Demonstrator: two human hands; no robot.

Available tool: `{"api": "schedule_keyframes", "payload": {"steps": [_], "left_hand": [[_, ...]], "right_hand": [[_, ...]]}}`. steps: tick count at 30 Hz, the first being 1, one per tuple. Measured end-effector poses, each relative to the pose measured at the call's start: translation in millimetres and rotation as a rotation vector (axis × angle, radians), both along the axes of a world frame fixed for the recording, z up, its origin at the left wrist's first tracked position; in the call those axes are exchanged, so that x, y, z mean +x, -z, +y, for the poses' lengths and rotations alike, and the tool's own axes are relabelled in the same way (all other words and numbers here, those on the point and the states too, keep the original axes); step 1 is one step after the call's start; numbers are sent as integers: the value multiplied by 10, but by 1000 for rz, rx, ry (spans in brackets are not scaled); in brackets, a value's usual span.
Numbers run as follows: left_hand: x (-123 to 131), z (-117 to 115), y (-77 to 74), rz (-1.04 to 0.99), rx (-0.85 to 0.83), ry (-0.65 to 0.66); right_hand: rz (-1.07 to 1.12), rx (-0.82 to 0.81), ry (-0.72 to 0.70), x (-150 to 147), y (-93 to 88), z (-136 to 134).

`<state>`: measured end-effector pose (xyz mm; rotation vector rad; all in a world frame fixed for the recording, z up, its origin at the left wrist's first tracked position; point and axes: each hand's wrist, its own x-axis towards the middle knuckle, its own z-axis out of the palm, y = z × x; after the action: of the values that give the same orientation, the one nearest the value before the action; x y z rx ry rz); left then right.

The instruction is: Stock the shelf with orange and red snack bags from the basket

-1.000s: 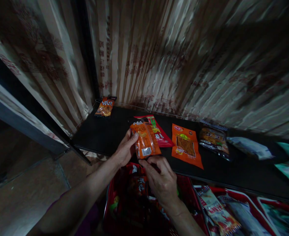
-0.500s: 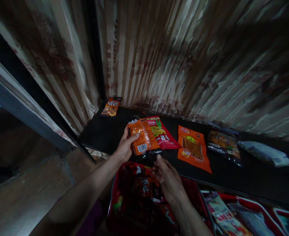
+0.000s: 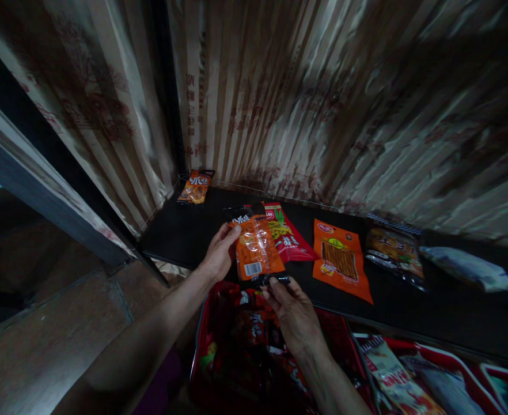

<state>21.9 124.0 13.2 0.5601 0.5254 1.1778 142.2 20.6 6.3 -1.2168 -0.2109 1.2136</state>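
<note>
An orange snack packet [image 3: 256, 248] with black ends and a barcode is held up between my two hands, above the front edge of the black shelf [image 3: 167, 230]. My left hand [image 3: 222, 251] grips its left side, thumb on top. With thumb and fingers, my right hand [image 3: 286, 302] pinches its lower black end. Partly hidden behind it is a red snack bag [image 3: 291, 239] lying on the shelf. Below my hands stands a red basket [image 3: 202, 328] holding several similar orange and black packets [image 3: 256, 328].
Along the shelf lie a small orange packet [image 3: 196, 187] in the back left corner, a flat orange bag [image 3: 340, 259], a dark brown bag [image 3: 393, 253] and a pale bag [image 3: 467, 266]. More red baskets [image 3: 465, 366] stand lower right. A patterned curtain [image 3: 254, 104] hangs behind.
My right hand has come up to the packet and now pinches its lower black end. The packet has turned a little more upright and shifted slightly right; my left thumb has moved up its side.
</note>
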Motion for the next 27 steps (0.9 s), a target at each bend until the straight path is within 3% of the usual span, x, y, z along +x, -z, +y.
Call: {"api": "schedule_keyframes", "payload": {"steps": [5, 13, 23, 27], "left_hand": [[-18, 16, -2, 40, -21, -18], [12, 50, 49, 99, -31, -158], [-52, 81, 73, 56, -110, -109], [-157, 158, 14, 61, -96, -53]], "right_hand": [[-40, 6, -2, -16, 25, -13], [-92, 9, -27, -48, 40, -15], [-142, 79, -84, -48, -10, -31], [-223, 61, -38, -21, -8, -24]]}}
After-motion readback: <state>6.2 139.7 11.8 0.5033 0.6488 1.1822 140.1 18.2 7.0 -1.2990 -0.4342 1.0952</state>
